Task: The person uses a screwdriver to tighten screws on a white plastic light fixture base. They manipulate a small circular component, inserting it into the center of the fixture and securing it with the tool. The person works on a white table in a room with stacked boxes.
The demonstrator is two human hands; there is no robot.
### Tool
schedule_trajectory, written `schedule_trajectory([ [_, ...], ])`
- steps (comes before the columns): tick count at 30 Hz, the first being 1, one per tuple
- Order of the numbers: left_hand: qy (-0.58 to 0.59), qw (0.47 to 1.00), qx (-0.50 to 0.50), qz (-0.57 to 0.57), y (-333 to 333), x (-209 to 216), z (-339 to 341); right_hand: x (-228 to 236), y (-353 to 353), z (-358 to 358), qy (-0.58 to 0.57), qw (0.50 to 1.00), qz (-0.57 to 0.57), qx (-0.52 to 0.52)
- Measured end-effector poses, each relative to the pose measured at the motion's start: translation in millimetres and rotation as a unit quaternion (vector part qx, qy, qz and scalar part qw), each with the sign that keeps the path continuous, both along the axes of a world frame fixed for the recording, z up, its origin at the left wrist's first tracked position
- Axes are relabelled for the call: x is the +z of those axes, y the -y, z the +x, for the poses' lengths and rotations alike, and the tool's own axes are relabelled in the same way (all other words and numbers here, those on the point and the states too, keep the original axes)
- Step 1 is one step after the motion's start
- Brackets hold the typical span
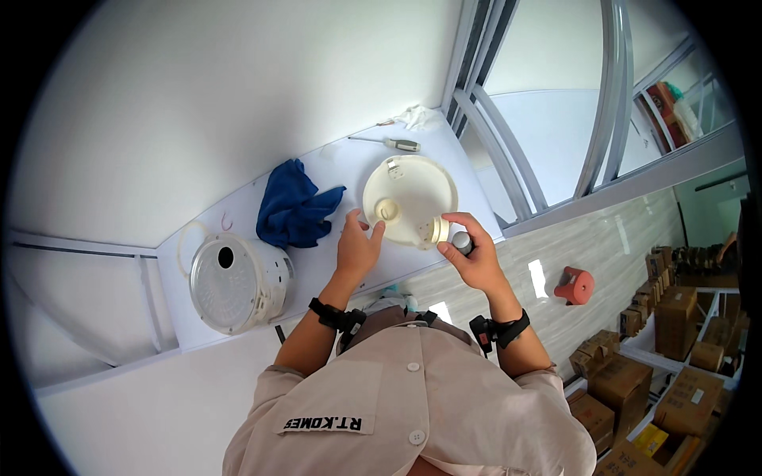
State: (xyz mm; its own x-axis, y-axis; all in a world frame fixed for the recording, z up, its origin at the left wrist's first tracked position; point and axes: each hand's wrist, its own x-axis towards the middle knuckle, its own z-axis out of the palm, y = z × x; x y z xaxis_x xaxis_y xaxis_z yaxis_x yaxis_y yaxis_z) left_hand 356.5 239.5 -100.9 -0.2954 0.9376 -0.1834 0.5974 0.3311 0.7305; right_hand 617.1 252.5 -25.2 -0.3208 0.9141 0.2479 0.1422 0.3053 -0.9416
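A round cream cover (pixel 421 186) lies on the white table with its hollow side up. A raised ring (pixel 387 210) stands near its left edge. My right hand (pixel 479 266) pinches a small round cream cap (pixel 436 231) between thumb and fingers, over the cover's lower right rim. A grey knob-like piece (pixel 462 243) shows beside the cap within that hand; how the two are joined is hidden. At the cover's left edge my left hand (pixel 359 247) is open, fingers apart and holding nothing, close to the raised ring.
A blue cloth (pixel 294 208) lies crumpled left of the cover. Nearer left, a white drum-shaped housing (pixel 274 278) rests on its side. Behind the cover are a screwdriver (pixel 402 145) and white tissue (pixel 419 118). A red stool (pixel 575 285) stands on the floor, with cardboard boxes (pixel 627 385) at right.
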Motion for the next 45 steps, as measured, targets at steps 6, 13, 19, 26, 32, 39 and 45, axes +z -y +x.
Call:
schedule_trajectory([
  [6, 0.013, 1.000, 0.025, -0.008, -17.6, -12.0, -0.3, -3.1, -0.9, 4.9, -0.025, 0.999, -0.021, -0.007],
  [13, 0.073, 0.996, 0.022, -0.044, -35.0, -19.3, -0.8, 7.6, -4.0, 11.3, -0.052, 0.998, -0.029, -0.034],
  [19, 0.063, 0.992, 0.016, 0.107, -43.8, -43.1, 9.7, 8.9, -6.2, 16.3, -0.113, 0.989, -0.080, -0.047],
  [26, 0.154, 0.985, 0.010, 0.081, -49.1, -25.5, 14.5, 9.4, -10.7, 15.5, -0.131, 0.988, -0.034, -0.077],
  [32, 0.131, 0.983, -0.019, 0.125, -40.7, -17.2, 15.3, 11.8, -6.9, 11.2, -0.049, 0.995, 0.015, -0.085],
  [39, 0.165, 0.977, -0.093, 0.101, -20.2, 35.4, 14.4, 40.0, 2.2, -7.4, 0.065, 0.988, 0.105, -0.092],
  [45, 0.253, 0.951, -0.127, 0.126, -6.1, 64.7, 20.4, 59.8, 10.3, -19.0, 0.153, 0.975, 0.144, -0.065],
])
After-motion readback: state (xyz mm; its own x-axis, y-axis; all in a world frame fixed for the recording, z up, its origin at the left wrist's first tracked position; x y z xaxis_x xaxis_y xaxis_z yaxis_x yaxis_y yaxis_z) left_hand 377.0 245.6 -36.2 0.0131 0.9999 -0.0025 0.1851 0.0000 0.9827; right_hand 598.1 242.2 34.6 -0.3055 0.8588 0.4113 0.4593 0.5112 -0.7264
